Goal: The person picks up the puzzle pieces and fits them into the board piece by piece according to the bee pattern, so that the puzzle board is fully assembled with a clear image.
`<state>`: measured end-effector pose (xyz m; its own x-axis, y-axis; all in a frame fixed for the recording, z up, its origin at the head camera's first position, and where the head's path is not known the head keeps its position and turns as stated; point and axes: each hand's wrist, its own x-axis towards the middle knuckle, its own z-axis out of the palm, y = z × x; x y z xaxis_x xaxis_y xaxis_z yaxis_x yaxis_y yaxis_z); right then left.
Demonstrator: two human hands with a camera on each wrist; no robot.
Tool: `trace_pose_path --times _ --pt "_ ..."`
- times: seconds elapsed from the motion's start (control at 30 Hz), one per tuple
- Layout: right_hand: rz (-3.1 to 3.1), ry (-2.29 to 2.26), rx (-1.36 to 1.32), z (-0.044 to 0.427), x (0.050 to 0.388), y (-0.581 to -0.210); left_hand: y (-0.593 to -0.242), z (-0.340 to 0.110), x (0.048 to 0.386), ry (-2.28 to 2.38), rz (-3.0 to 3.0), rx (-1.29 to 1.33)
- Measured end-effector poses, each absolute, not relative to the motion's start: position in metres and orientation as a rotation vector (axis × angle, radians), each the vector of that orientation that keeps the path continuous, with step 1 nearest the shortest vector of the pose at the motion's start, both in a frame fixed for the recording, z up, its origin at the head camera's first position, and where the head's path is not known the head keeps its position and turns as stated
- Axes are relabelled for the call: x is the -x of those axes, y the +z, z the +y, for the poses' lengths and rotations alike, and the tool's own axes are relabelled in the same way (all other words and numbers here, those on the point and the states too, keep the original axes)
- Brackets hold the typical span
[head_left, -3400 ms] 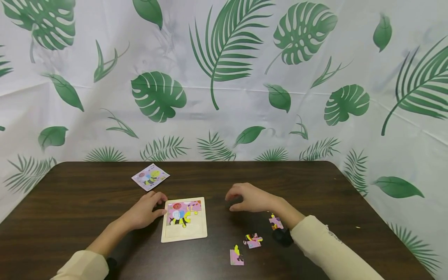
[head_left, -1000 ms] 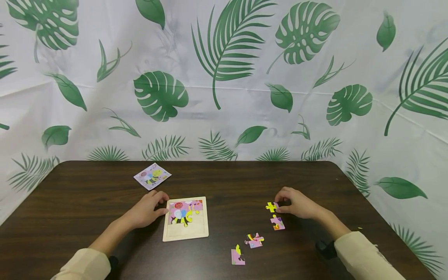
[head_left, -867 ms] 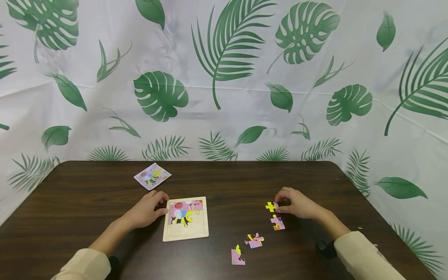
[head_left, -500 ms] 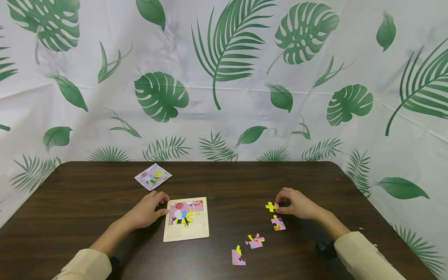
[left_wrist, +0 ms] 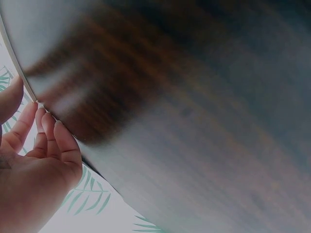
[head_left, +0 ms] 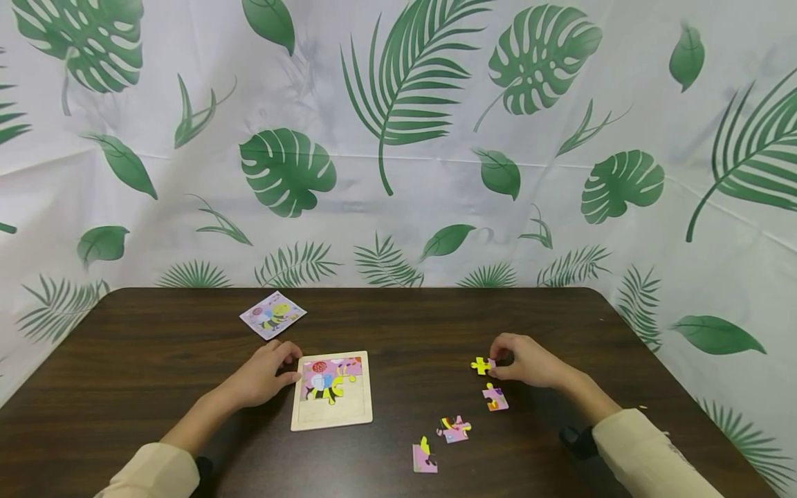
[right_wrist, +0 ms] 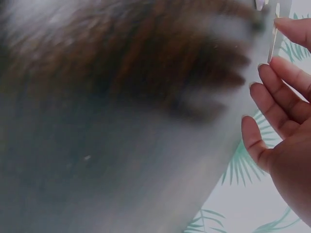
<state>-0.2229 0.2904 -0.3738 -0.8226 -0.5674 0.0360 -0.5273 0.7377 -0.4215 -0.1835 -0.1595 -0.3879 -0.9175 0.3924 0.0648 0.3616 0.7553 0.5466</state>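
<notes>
A square wooden puzzle tray (head_left: pixel 332 413) lies left of centre, its upper part filled with bee-picture pieces. My left hand (head_left: pixel 264 373) rests at its left side, thumb and index fingertips touching the rim without wrapping round it. Farther right, my right hand (head_left: pixel 528 361) pinches a yellow and pink puzzle piece (head_left: pixel 481 366) between thumb and index finger. In the right wrist view the same puzzle piece (right_wrist: pixel 273 44) shows edge-on. Close by lie three loose pieces: a pink one (head_left: pixel 496 398), a striped one (head_left: pixel 456 430) and a pink-yellow one (head_left: pixel 425 458).
A bee picture card (head_left: pixel 272 315) lies behind the left hand on the dark wooden table (head_left: pixel 398 321). A white cloth with green leaves (head_left: pixel 398 228) hangs behind the table's far edge.
From beside the tray, my right hand has moved right to the yellow puzzle piece and pinches it. In the last half second that piece has tilted slightly. The left hand stays at the tray.
</notes>
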Motion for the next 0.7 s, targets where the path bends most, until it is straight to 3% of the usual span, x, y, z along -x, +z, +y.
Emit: trace_pose_path --times 0.7 --pt "2.797 -0.662 1.041 0.223 0.226 -0.357 -0.386 -0.158 0.183 0.882 2.892 -0.619"
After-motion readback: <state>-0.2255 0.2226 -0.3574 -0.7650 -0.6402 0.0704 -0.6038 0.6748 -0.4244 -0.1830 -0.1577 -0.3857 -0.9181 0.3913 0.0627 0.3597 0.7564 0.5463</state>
